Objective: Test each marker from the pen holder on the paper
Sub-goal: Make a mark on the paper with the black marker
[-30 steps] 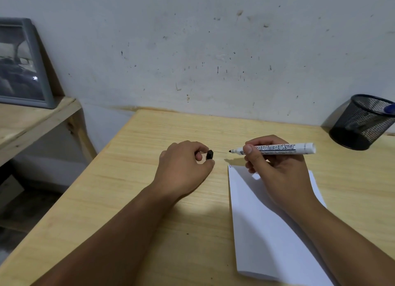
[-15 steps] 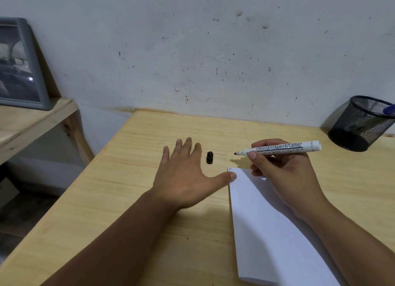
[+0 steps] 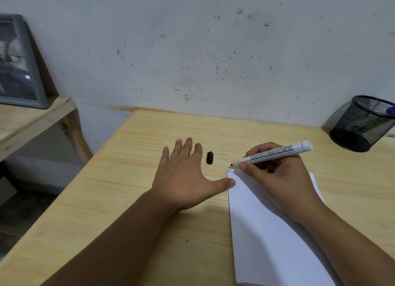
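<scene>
Below the right hand (image 3: pixel 275 174) gripping the uncapped marker (image 3: pixel 275 153), its tip now nears the paper (image 3: pixel 267 232); the left hand (image 3: pixel 183 174), having released the cap (image 3: pixel 209 157), lies flat, so testing can begin.

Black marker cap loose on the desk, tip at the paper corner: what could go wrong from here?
1. The small black marker cap lies loose on the wooden desk; the left hand could knock it away.
2. The white board marker in the right hand sits at the white paper corner; a stroke may hit wood.

Left hand (image 3: pixel 183 174) lies flat, fingers spread; right hand (image 3: pixel 275 174) pinches.
</scene>
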